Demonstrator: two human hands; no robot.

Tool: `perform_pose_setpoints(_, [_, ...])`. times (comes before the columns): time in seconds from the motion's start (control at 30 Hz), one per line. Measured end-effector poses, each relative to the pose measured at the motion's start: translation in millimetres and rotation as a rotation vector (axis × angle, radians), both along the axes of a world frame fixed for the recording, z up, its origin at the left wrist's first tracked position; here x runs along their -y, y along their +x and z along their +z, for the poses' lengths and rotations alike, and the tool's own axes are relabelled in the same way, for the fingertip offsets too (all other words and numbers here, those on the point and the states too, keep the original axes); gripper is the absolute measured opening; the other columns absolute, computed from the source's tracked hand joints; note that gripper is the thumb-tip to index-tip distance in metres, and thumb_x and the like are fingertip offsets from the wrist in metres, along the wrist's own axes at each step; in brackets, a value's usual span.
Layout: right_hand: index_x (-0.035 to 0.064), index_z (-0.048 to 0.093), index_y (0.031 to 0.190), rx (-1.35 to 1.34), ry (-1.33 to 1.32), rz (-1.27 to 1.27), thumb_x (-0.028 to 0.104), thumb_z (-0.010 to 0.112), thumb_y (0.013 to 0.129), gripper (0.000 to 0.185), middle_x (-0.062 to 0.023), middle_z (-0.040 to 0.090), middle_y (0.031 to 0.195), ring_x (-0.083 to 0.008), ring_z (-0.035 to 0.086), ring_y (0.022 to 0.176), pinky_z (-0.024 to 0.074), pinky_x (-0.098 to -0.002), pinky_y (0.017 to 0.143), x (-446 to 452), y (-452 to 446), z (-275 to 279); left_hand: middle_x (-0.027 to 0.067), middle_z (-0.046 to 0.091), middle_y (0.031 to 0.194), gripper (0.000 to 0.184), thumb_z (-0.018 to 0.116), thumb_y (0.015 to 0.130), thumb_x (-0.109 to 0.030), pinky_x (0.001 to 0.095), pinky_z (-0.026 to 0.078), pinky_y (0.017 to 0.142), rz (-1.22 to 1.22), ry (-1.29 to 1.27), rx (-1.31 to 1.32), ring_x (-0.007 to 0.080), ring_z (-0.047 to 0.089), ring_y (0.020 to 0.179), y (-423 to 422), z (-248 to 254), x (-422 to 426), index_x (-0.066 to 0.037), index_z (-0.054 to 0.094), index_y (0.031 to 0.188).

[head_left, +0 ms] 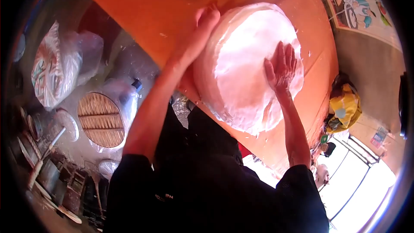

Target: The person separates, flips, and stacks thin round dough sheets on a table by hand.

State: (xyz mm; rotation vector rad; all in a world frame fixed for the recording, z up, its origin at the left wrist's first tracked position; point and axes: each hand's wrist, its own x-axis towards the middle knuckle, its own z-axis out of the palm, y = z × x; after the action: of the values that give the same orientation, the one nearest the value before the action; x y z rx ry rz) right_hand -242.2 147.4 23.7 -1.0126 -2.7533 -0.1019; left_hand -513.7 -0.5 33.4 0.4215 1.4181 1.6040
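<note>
A large pale mass of dough (241, 69) with a bright, uneven top fills a wide round basin (206, 75), reaching over its rim at the near side. My right hand (283, 67) lies flat on the dough's right part, palm down and fingers stretched out. At the basin's upper left edge is my left hand (208, 16), its fingers curled in against the side and partly hidden. Under the basin is an orange tabletop (142, 4) with small white bits scattered on it.
Left of the table, on the floor, are a plastic-wrapped sack (51, 69), a round slatted bamboo lid (101, 120) and several tools and boards. A yellow bag (345, 108) hangs at the right wall, beside a bright doorway (358, 181). A printed poster (360, 8) is above.
</note>
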Motion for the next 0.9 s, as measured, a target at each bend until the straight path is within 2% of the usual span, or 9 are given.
perform_pose_setpoints(0.2, [0.0035, 0.045, 0.136, -0.114, -0.054, 0.057, 0.043, 0.062, 0.08, 0.07, -0.0289, 0.043, 0.134, -0.0422, 0.038, 0.127, 0.0273, -0.0509, 0.105, -2.9, 5.8, 12.3, 0.0195, 0.046, 0.137, 0.079, 0.041, 0.091, -0.061, 0.0353, 0.031, 0.107, -0.197, -0.011, -0.171, 0.0286, 0.044, 0.127, -11.9, -4.2, -70.8, 0.004, 0.041, 0.136])
perform_pose_setpoints(0.27, [0.0015, 0.046, 0.135, -0.159, -0.093, 0.068, 0.042, 0.062, 0.082, 0.069, -0.0279, 0.045, 0.133, -0.0406, 0.04, 0.126, 0.0294, -0.0486, 0.105, -5.3, 18.7, 31.3, 0.0066, 0.06, 0.119, 0.061, 0.049, 0.091, -0.057, 0.0314, 0.04, 0.096, -0.335, -0.062, 0.245, 0.017, 0.054, 0.107, -17.3, -10.4, -91.3, -0.005, 0.059, 0.12])
perform_pose_setpoints(0.33, [-0.0036, 0.046, 0.132, -0.69, -0.346, -0.146, 0.041, 0.059, 0.086, 0.065, -0.0238, 0.047, 0.133, -0.036, 0.044, 0.124, 0.0334, -0.0425, 0.104, -0.3, 41.4, 54.7, 0.0052, 0.064, 0.111, 0.054, 0.049, 0.092, -0.054, 0.031, 0.044, 0.089, -0.381, -0.013, 0.265, 0.0157, 0.057, 0.096, -24.1, -46.4, -106.0, -0.007, 0.063, 0.112])
perform_pose_setpoints(0.4, [-0.006, 0.044, 0.133, -0.628, -0.221, -0.343, 0.04, 0.053, 0.092, 0.062, -0.0202, 0.046, 0.136, -0.033, 0.046, 0.123, 0.0347, -0.0384, 0.104, -1.0, 91.8, 66.6, 0.0077, 0.061, 0.115, 0.058, 0.046, 0.093, -0.056, 0.0317, 0.041, 0.093, -0.385, -0.075, 0.362, 0.0169, 0.055, 0.101, -13.5, -23.8, -100.9, -0.005, 0.062, 0.115])
perform_pose_setpoints(0.53, [-0.0009, 0.036, 0.14, -1.26, -1.04, -0.739, 0.041, 0.035, 0.101, 0.058, -0.0168, 0.04, 0.142, -0.0264, 0.037, 0.131, 0.0275, -0.037, 0.11, 29.6, 168.3, 12.7, 0.0081, 0.058, 0.122, 0.059, 0.042, 0.095, -0.055, 0.0322, 0.038, 0.097, -0.415, -0.167, 0.29, 0.0175, 0.052, 0.108, -6.7, -16.3, -98.6, -0.005, 0.059, 0.121])
perform_pose_setpoints(0.63, [-0.0011, 0.035, 0.14, -1.094, -0.94, -0.856, 0.042, 0.035, 0.1, 0.059, -0.0162, 0.045, 0.137, -0.0257, 0.043, 0.125, 0.0338, -0.0368, 0.106, 70.6, 166.7, 8.4, 0.0094, 0.055, 0.126, 0.059, 0.041, 0.096, -0.052, 0.0318, 0.037, 0.1, -0.433, -0.148, 0.063, 0.0177, 0.05, 0.113, -1.7, -22.5, -95.8, -0.002, 0.055, 0.126])
perform_pose_setpoints(0.73, [0.0038, 0.034, 0.141, -1.464, -1.384, -1.065, 0.046, 0.041, 0.097, 0.062, -0.0142, 0.046, 0.136, -0.0291, 0.047, 0.122, 0.0379, -0.0423, 0.102, 78.0, 163.5, 13.0, 0.0109, 0.052, 0.13, 0.06, 0.04, 0.097, -0.049, 0.0304, 0.035, 0.102, -0.419, -0.159, -0.047, 0.0179, 0.047, 0.118, 8.4, -25.8, -90.1, 0.0, 0.052, 0.129])
perform_pose_setpoints(0.8, [0.0036, 0.036, 0.139, -1.601, -1.59, -0.919, 0.043, 0.045, 0.096, 0.059, -0.0135, 0.05, 0.128, -0.0287, 0.052, 0.115, 0.0422, -0.0416, 0.098, 79.6, 164.9, 10.0, 0.011, 0.051, 0.132, 0.063, 0.042, 0.096, -0.052, 0.0292, 0.035, 0.102, -0.42, -0.154, 0.013, 0.0183, 0.046, 0.12, 8.4, -33.0, -87.4, 0.001, 0.051, 0.129])
perform_pose_setpoints(0.9, [0.0074, 0.034, 0.14, -1.424, -1.395, -0.972, 0.042, 0.048, 0.095, 0.059, -0.0122, 0.051, 0.127, -0.027, 0.051, 0.116, 0.0412, -0.0416, 0.1, 79.7, 157.8, 1.0, 0.0085, 0.051, 0.131, 0.068, 0.048, 0.091, -0.058, 0.0286, 0.035, 0.102, -0.374, -0.179, 0.306, 0.0177, 0.046, 0.119, 2.3, -36.2, -88.8, -0.002, 0.053, 0.129])
